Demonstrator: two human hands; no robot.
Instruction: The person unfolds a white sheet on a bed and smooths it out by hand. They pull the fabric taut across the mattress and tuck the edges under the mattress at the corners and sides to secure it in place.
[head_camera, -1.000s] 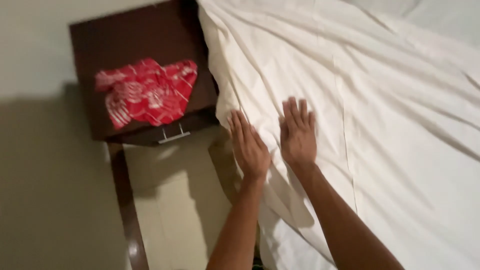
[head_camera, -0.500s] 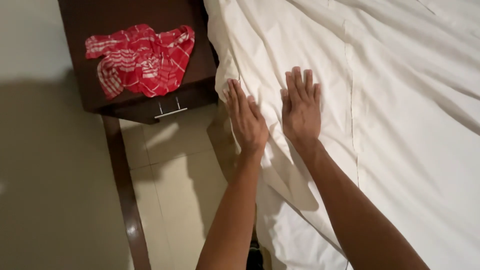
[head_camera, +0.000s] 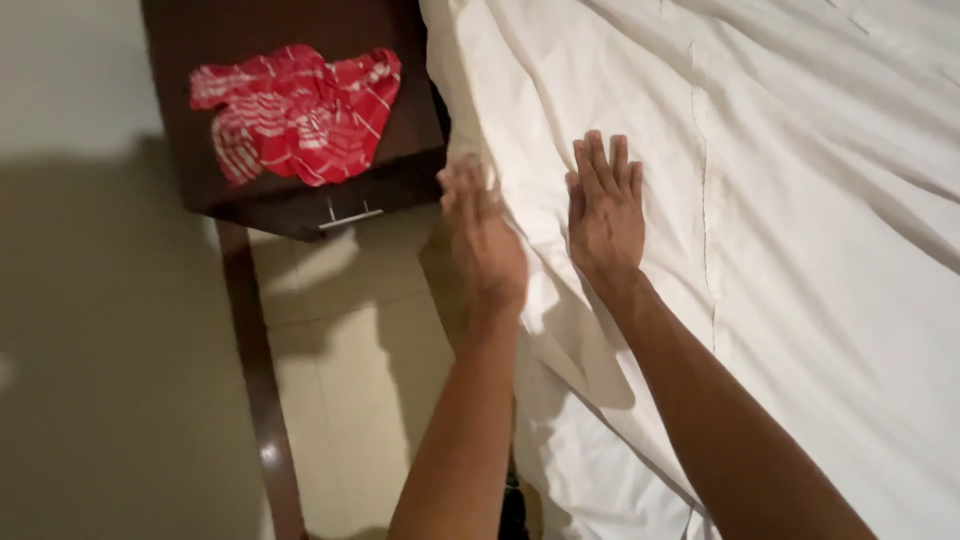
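My right hand (head_camera: 605, 215) flat, fingers spread, palm pressing white cotton bed sheet (head_camera: 800, 200); grips nothing. My left hand (head_camera: 482, 240) blurred at sheet's hanging edge, grip unclear. Risk: uneven push bunches creases ahead of fingers; left knuckles may strike dark wooden nightstand (head_camera: 290, 110) just beyond, where red patterned cloth (head_camera: 295, 115) lies.

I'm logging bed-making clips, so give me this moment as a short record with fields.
Left hand: at the hanging edge of the white sheet, motion-blurred
Right hand: flat, fingers spread, palm on the sheet
Beside the bed: dark wooden nightstand with metal handle
On nightstand: crumpled red and white cloth
Floor: pale tiles
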